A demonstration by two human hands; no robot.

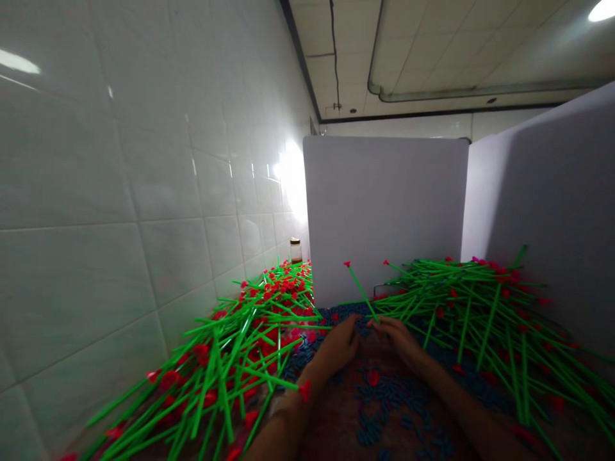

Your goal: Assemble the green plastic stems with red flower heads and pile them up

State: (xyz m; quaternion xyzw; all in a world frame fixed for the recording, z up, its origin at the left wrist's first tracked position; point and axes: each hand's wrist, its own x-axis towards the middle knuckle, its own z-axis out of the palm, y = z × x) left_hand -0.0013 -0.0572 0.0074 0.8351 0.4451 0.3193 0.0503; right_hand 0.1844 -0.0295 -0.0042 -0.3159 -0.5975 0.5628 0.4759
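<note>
My left hand (340, 344) and my right hand (396, 339) are close together at the middle of the brown work surface (331, 429). A thin green stem with a small red flower head (360, 291) rises from my right fingertips, which seem to pinch its lower end. My left fingers are curled right next to that stem, and I cannot tell whether they grip it. Large heaps of red-tipped green stems lie to the left (230, 365) and right (480, 314) of my hands. Small blue capsules (384, 397) are scattered beneath and between my forearms.
A white tiled wall (120, 160) runs along the left side. White partition boards (379, 205) stand ahead and to the right. A small capped glass jar (295, 251) stands in the far corner behind the left heap. Loose red flower heads lie among the capsules.
</note>
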